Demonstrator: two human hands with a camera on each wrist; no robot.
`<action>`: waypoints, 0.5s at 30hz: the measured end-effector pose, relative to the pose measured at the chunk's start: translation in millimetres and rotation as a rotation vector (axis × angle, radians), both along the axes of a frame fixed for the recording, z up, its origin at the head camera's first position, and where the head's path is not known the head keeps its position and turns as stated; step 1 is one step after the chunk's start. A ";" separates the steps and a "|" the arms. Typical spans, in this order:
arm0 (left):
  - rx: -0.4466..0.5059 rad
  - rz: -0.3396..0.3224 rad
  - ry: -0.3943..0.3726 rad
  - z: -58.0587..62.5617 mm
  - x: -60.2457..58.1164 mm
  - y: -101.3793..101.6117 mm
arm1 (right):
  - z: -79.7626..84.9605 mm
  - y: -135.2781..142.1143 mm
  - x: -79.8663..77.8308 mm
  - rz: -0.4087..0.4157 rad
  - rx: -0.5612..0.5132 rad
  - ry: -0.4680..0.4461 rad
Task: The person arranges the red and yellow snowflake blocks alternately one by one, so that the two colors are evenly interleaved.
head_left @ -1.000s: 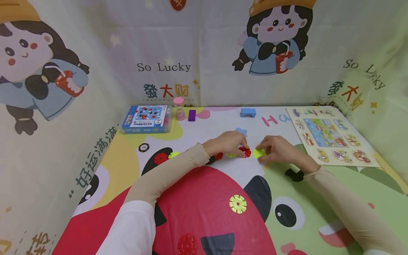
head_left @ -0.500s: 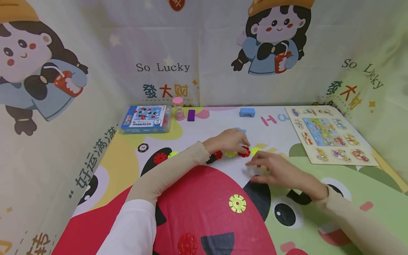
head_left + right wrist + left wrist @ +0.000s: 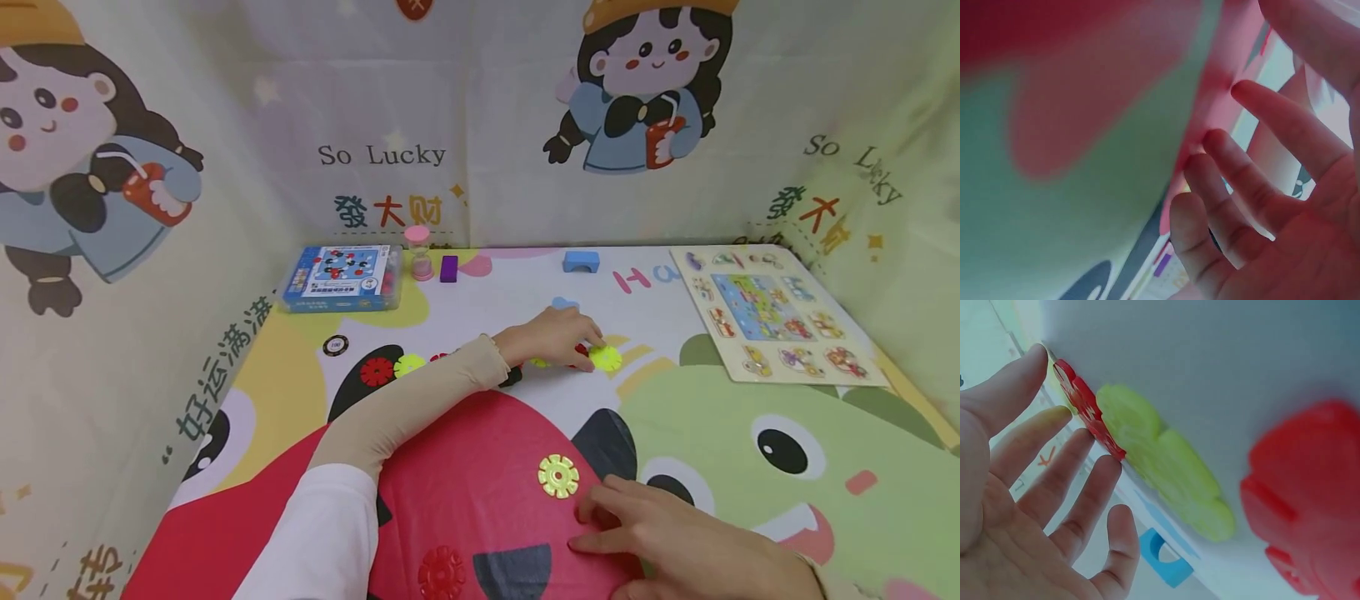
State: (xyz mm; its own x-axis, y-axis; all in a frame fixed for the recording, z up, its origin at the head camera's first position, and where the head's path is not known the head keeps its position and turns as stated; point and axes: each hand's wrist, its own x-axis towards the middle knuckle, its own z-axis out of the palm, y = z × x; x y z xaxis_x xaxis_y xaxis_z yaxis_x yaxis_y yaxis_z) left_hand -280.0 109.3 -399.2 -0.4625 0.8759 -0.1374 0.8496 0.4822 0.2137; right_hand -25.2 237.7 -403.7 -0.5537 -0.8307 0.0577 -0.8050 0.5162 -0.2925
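Observation:
My left hand (image 3: 551, 337) reaches across to a row of red and yellow notched plastic discs. Its relaxed fingers are right at a red disc (image 3: 1088, 409), with a yellow disc (image 3: 605, 358) at the row's right end just beyond the fingertips. Nearer the wrist lie another yellow disc (image 3: 1160, 462) and a red one (image 3: 1310, 494). The sleeve hides part of the row; a red disc (image 3: 377, 372) shows at its left. My right hand (image 3: 667, 533), holding nothing, hovers low over the red print, beside a loose yellow disc (image 3: 558, 477). A loose red disc (image 3: 441, 572) lies further left.
At the back left are a blue-labelled box (image 3: 341, 277), a pink sand timer (image 3: 420, 252) and a purple block (image 3: 448, 269). A blue arch block (image 3: 581, 262) stands at the back. A wooden puzzle board (image 3: 780, 317) lies right, a black 100 chip (image 3: 336, 345) left.
My right hand has let go of the yellow disc at the row's right end and moved back toward me, down near the loose yellow disc. The left hand has shifted slightly right.

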 end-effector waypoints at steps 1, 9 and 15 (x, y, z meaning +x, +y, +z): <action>0.002 0.003 0.000 -0.2 0.1 -0.3 | -0.9 -0.3 1.1 -0.006 0.005 0.012; 0.014 0.000 -0.011 0.8 0.4 -1.4 | 5.9 -19.7 1.3 0.057 0.071 -0.036; 0.011 0.003 -0.012 3.3 1.1 -0.6 | 3.3 -49.1 -9.7 0.197 0.149 0.109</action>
State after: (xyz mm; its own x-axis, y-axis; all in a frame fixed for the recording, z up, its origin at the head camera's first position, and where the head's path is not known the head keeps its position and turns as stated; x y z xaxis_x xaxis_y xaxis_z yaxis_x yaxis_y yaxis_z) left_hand -278.8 108.7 -395.8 -0.4637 0.8758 -0.1336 0.8455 0.4825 0.2288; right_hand -35.0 188.6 -400.3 -0.3777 -0.9256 -0.0232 -0.9167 0.3773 -0.1313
